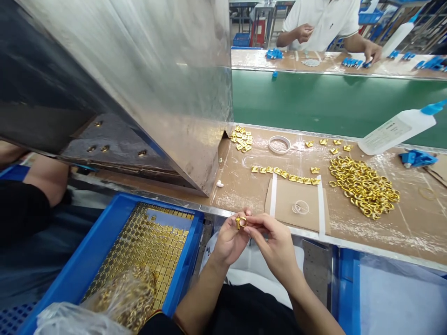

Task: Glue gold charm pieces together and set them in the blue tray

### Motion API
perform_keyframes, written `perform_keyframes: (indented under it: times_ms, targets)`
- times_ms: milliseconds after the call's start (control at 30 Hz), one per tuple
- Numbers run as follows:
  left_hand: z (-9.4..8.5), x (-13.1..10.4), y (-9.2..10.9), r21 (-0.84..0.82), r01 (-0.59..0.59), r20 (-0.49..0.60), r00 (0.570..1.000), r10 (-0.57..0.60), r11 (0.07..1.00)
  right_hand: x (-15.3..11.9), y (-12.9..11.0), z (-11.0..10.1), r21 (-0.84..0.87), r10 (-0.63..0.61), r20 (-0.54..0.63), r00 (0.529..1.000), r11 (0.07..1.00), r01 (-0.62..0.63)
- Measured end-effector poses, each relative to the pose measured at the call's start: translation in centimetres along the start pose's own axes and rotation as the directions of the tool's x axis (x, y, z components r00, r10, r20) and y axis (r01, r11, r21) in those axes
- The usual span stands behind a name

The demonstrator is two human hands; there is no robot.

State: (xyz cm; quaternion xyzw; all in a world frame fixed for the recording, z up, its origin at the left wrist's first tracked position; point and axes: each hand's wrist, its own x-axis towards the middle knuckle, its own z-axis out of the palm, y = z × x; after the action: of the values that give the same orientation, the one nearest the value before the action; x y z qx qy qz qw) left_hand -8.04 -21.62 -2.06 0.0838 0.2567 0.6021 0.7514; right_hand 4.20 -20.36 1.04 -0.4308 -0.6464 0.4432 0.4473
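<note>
A small gold ring point(242, 223) is between my two hands, above the front edge of the bench. My left hand point(228, 239) pinches its left side, and the fingertips of my right hand point(274, 242) close on its right side. Beyond my hands, a row of gold pieces point(284, 174) lies along the top of a taped cardboard pad point(286, 204). A thin clear ring point(300, 207) rests on that pad. To the right is a large heap of gold rings point(366, 188). More gold pieces point(241, 138) lie grouped at the back left.
A metal housing point(181, 93) rises at the left. Below it sits a blue tray point(115, 204) with gold pieces and a plastic bag point(122, 298). A white bottle point(394, 132) leans at the right. Across the green belt point(314, 100), a person point(323, 23) handles small parts.
</note>
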Motion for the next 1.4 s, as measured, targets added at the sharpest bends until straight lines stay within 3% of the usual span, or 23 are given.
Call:
perform_keyframes:
  times_ms: [300,1400]
  targets:
    - [1.3,-0.4,-0.2,-0.113,0.023,-0.075,0.997,-0.031,0.993,-0.3,0.2,0.3,-0.13,-0.144,-0.07,0.987,0.982,0.134]
    - [0.7,0.1,-0.1,-0.07,0.045,-0.048,0.998,-0.048,0.997,0.4,0.8,0.0,-0.129,-0.136,-0.03,0.99,0.983,0.131]
